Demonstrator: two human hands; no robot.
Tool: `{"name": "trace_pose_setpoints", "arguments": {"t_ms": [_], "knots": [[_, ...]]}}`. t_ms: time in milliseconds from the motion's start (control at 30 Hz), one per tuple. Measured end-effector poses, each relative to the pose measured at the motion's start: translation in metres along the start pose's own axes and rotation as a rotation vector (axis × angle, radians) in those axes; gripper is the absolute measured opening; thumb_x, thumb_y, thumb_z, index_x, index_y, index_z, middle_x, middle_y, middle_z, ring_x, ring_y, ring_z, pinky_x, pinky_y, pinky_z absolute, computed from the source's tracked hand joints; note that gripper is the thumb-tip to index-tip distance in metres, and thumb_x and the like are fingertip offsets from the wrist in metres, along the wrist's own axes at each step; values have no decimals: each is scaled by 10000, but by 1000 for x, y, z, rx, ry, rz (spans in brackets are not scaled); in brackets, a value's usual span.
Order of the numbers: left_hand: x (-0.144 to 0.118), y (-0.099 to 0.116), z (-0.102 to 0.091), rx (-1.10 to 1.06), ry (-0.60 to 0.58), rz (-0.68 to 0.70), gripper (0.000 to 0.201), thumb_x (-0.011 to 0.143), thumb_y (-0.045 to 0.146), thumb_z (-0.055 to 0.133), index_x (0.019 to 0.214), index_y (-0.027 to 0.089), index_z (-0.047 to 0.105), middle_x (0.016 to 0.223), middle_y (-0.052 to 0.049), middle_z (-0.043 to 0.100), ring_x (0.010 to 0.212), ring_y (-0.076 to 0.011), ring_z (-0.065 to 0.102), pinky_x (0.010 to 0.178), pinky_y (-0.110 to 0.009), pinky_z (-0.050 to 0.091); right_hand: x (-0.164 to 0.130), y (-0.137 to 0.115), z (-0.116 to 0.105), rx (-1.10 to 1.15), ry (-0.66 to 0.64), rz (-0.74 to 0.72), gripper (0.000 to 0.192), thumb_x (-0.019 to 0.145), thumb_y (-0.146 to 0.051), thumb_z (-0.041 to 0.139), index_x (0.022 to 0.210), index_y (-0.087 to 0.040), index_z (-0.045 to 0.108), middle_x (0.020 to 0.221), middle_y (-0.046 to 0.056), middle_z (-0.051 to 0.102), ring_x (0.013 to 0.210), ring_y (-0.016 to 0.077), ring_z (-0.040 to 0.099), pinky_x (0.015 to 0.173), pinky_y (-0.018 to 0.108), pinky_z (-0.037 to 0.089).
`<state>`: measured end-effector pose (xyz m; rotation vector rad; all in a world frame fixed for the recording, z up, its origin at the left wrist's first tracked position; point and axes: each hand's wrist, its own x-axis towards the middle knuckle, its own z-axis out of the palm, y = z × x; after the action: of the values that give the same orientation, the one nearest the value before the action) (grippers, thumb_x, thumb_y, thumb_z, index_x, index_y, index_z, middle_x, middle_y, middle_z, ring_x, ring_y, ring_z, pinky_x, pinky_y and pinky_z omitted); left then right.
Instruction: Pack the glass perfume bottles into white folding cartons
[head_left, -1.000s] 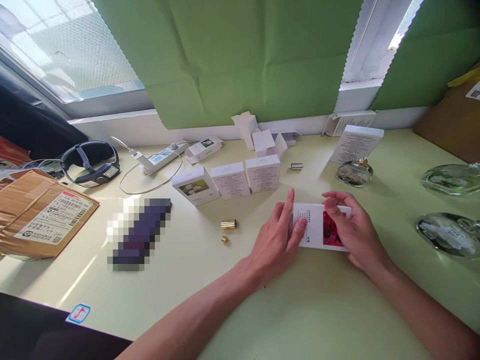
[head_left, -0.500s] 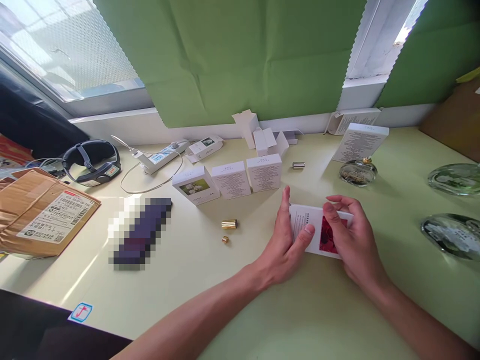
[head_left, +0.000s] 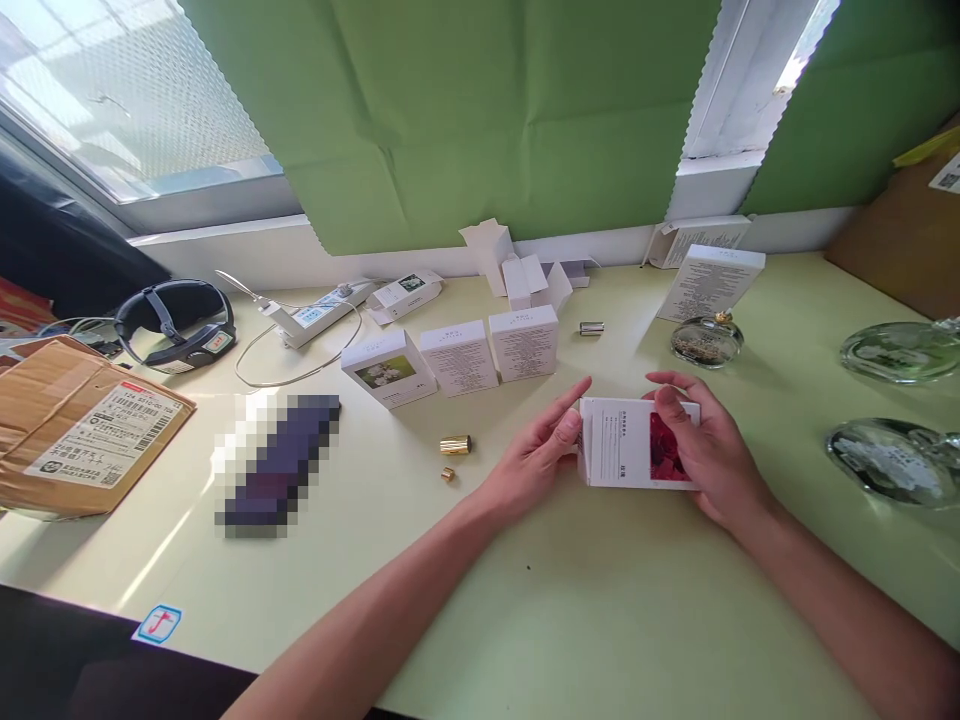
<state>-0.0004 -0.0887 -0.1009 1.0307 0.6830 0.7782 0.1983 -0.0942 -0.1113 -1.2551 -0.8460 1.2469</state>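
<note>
A white box with a red flower picture [head_left: 626,445] lies lengthwise between my hands, just above or on the table. My right hand [head_left: 709,450] is wrapped around its right end, with the thumb on top near the picture. At the box's left end, my left hand [head_left: 536,455] has its fingers stretched out and its thumb by the box's edge; whether it touches is hard to tell. A gold cylindrical cap [head_left: 455,445] and a smaller gold collar [head_left: 448,475] lie left of my left hand.
Three white boxes [head_left: 454,360] stand in a row behind. Glass bottles [head_left: 706,342] lie at the right, near another upright box [head_left: 712,283]. A silver cap [head_left: 592,328], opened cartons [head_left: 525,280], a power strip [head_left: 322,312], a pixelated dark object [head_left: 281,465] and a brown parcel [head_left: 90,430] are around.
My left hand has slid left off the box's top face to its left end, uncovering more of the printing. My right hand keeps its hold. The view has shifted slightly.
</note>
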Motion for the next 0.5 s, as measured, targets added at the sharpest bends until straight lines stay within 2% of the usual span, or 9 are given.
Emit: {"name": "trace_pose_setpoints", "arguments": {"t_ms": [267, 500], "knots": [[-3, -1, -3, 48, -126, 23, 542, 925, 478, 589, 1431, 304, 501, 1377, -91, 597, 1296, -272, 531, 1043, -393, 448, -1, -7, -9, -91, -165, 84, 453, 778, -604, 701, 1128, -343, 582, 908, -29, 579, 666, 153, 647, 477, 246, 562], [-2, -4, -8, 179, -189, 66, 526, 943, 470, 560, 1425, 265, 508, 1412, -118, 556, 1294, -285, 516, 1005, -365, 462, -1, -9, -10, -130, -208, 80, 479, 774, -620, 694, 1145, -344, 570, 912, -35, 577, 660, 147, 632, 470, 244, 553]]}}
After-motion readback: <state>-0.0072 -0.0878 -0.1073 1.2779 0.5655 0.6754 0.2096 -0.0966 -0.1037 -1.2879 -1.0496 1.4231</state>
